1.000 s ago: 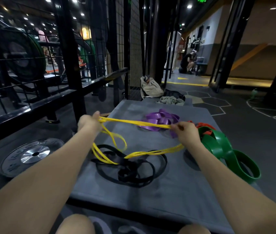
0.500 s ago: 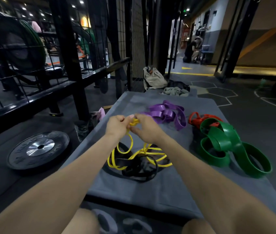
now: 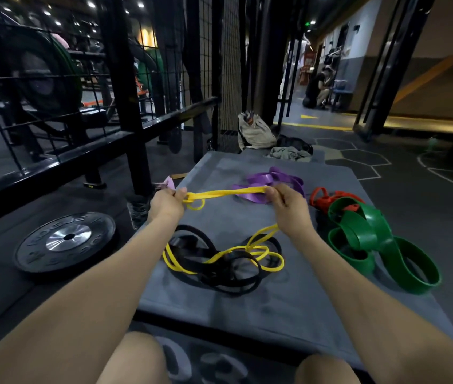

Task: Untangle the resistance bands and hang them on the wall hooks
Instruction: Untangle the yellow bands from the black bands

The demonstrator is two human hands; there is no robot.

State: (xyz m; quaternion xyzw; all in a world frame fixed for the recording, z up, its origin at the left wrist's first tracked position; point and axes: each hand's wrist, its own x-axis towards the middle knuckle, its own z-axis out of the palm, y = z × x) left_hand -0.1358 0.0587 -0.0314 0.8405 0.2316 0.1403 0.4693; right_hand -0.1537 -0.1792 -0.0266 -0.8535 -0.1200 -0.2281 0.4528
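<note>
A thin yellow band (image 3: 228, 193) is stretched between my two hands above a grey mat (image 3: 247, 309). My left hand (image 3: 165, 203) grips its looped left end, and my right hand (image 3: 289, 210) grips the other end. The rest of the yellow band drops from my right hand and lies looped through a black band (image 3: 219, 270) on the mat. A purple band (image 3: 272, 180) lies behind my hands. A red band (image 3: 326, 199) and a wide green band (image 3: 372, 239) lie at the right. No wall hooks are in view.
A black weight plate (image 3: 65, 241) lies on the floor at the left. A black metal rack with wire mesh (image 3: 125, 112) stands behind it. A beige bag (image 3: 255, 131) and clothes lie past the mat's far end. A person crouches far off at the back.
My hands, which were together over the tangle half a second ago, have moved apart and pulled a length of the yellow band taut between them.
</note>
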